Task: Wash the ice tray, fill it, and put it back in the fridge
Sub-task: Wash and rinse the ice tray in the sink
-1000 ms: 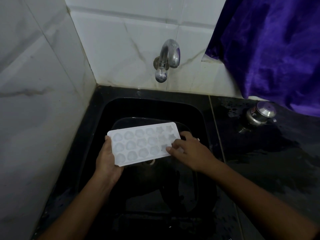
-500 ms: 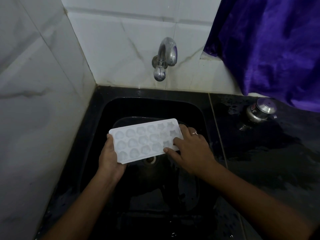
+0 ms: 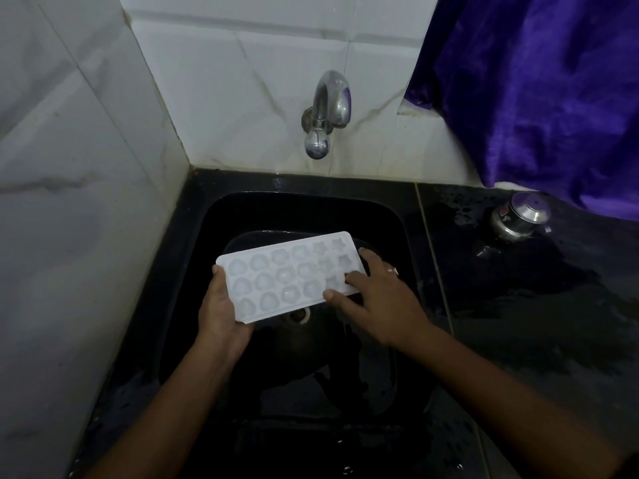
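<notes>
While over sink (image 3: 276,212), tray (image 3: 287,274) in left hand (image 3: 221,312).

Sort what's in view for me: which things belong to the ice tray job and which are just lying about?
Job: ice tray, held over the sink by the left hand and right hand; tap, no water running.
Lying about: small steel container on the wet counter; purple cloth.

white ice tray (image 3: 290,276), black sink (image 3: 311,209), purple cloth (image 3: 539,91), grey-veined white tiles (image 3: 242,63)
</notes>
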Available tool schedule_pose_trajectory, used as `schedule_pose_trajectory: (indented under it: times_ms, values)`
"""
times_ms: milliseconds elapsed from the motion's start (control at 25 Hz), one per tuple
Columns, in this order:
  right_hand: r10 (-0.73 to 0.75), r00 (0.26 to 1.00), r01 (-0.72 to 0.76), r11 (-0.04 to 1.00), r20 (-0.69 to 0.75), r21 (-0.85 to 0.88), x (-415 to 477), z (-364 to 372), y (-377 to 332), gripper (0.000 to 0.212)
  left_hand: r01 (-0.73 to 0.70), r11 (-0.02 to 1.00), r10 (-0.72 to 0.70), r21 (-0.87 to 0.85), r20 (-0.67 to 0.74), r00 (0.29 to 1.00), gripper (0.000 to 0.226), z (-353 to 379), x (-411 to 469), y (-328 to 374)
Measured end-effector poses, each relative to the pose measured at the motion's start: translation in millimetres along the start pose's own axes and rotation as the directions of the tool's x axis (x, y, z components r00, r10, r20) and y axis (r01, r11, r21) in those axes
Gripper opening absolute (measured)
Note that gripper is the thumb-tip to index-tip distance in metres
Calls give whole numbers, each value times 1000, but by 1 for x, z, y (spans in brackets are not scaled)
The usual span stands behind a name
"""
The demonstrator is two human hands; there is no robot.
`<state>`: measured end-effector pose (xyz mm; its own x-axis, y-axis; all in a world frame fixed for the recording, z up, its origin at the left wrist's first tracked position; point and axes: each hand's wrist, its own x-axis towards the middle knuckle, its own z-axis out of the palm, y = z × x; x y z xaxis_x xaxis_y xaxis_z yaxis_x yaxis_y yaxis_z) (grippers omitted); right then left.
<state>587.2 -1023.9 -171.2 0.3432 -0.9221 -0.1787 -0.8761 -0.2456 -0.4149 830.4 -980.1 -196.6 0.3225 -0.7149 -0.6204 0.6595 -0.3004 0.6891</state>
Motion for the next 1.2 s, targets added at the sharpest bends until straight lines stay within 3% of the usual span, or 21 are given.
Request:
schedule_pose_trajectory:
  times_ms: [80, 120, 200, 240, 280, 400, 440, 520, 600, 800, 1000, 1200]
  values:
    - [159, 981, -184, 937, 107, 296, -1, -7, -1, 63, -7, 1000, 7, 5, -5, 1000, 61, -3, 2, 2]
    - [137, 985, -161, 951, 107, 263, 0, -8, 0, 60, -2, 1000, 2, 18, -7, 1000, 61, -3, 2, 2]
    - [40, 999, -39, 999, 28, -28, 0, -3, 2, 68, -2, 1000, 2, 31, -17, 1000, 59, 0, -1, -1]
    - [-9, 1000, 6, 996, -29, -90, -1, 1, -1, 73, -5, 1000, 5, 20, -25, 1000, 56, 2, -4, -2]
    - [-34, 998, 29, 996, -51, -86, 0, 5, 0, 75, -5, 1000, 5, -1, -26, 1000, 53, 3, -5, -2]
    - [65, 997, -72, 974, 39, 214, 4, 0, 4, 65, -2, 1000, 1, -24, -36, 999, 51, 1, -4, 3]
    - [71, 995, -84, 971, 66, 223, 3, -1, 4, 62, -2, 1000, 2, -14, -42, 999, 52, 0, -4, 4]
    - [9, 1000, -9, 1000, 25, -2, 4, 0, 9, 65, 6, 1000, -6, 7, -31, 999, 53, 0, -3, 1]
    - [-61, 998, 53, 966, -25, -253, 2, 2, 4, 76, 10, 1000, -10, 1, -31, 999, 54, 4, -5, -4]
    - [-124, 974, 107, 989, -189, -99, -7, 1, -6, 68, -16, 997, 12, -71, -47, 999, 52, 7, -6, -2]
    - [-123, 987, 101, 976, -108, -193, -3, 12, -11, 72, 1, 1000, -2, -28, -21, 1000, 56, 10, -8, -7]
    - [-175, 983, 165, 977, -58, -138, -5, 8, -2, 66, -16, 999, 15, -38, -18, 1000, 58, 6, -6, -4]
